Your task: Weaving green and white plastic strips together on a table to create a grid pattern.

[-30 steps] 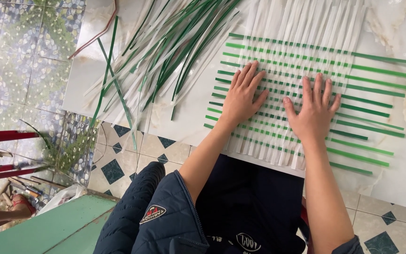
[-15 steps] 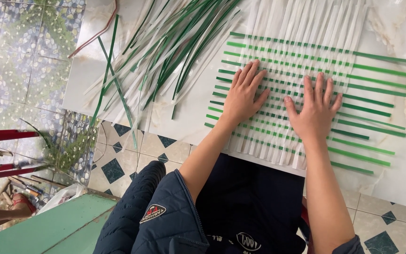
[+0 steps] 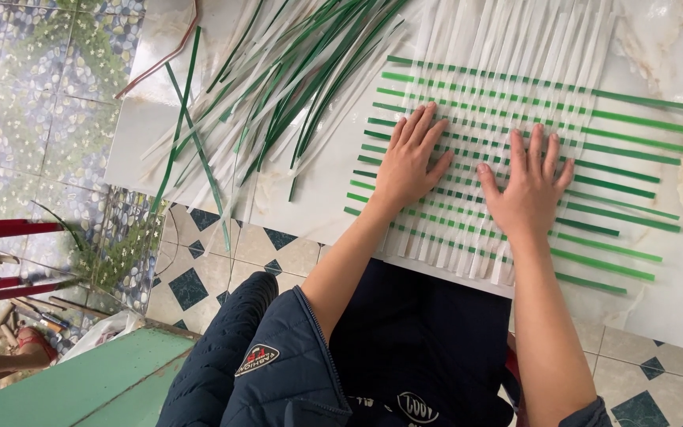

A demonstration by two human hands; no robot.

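Palms lie flat and open, fingers spread: the left hand (image 3: 409, 158) and the right hand (image 3: 530, 190) both press down on the woven mat of white and green flat strips (image 3: 507, 126), which rests on the pale marble-patterned slab (image 3: 666, 285) directly under them. Neither hand grips anything.

Loosening looks like the main risk. The weave is held only by its own crossings, so if either palm slides sideways instead of pressing straight down, the thin green cross-strips could skew or creep out of the white ones. The free white ends hang over the slab's near edge below the wrists, where a sleeve or forearm could snag and pull them.

To the left of the left hand, a loose heap of long green and white strips (image 3: 278, 87) sprawls close to the mat's edge; stray strips could tangle with the weave. Farther left and below lie patterned floor tiles (image 3: 223, 261) and a green-painted board (image 3: 88, 383).
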